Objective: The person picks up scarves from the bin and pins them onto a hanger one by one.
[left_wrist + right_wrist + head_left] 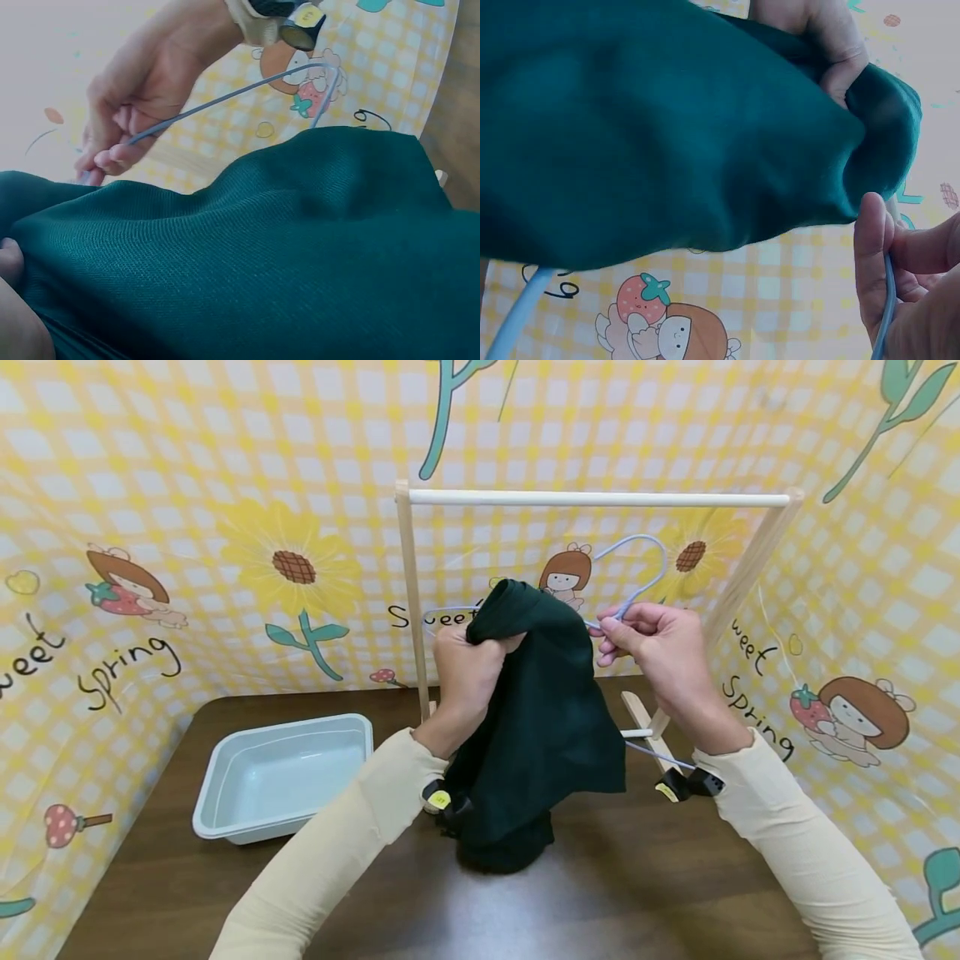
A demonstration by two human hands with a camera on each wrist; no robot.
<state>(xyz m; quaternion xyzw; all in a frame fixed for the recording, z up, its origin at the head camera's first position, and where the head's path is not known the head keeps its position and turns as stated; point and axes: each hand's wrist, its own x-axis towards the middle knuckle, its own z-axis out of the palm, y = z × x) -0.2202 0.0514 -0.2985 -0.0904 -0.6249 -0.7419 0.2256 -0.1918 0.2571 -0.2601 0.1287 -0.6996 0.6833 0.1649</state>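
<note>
A dark green cloth garment [555, 718] hangs in folds in the middle of the head view, its lower end down at the table. My left hand [467, 672] grips its bunched top edge. Beside the cloth, my right hand [663, 647] pinches a light blue wire hanger [665, 560] just below its hook. Much of the hanger's frame is hidden by the garment. One corner of the hanger shows past the cloth in the left wrist view, where the right hand [142, 97] holds the wire. In the right wrist view, the left hand's thumb [844, 75] presses into the green fabric [652, 135].
Behind the hands stands a wooden rack with a white top bar [600, 499]. A pale blue plastic basin [213, 793] sits on the brown table [637, 877] to the left. Yellow checked cloth [345, 460] with printed figures walls the back and sides.
</note>
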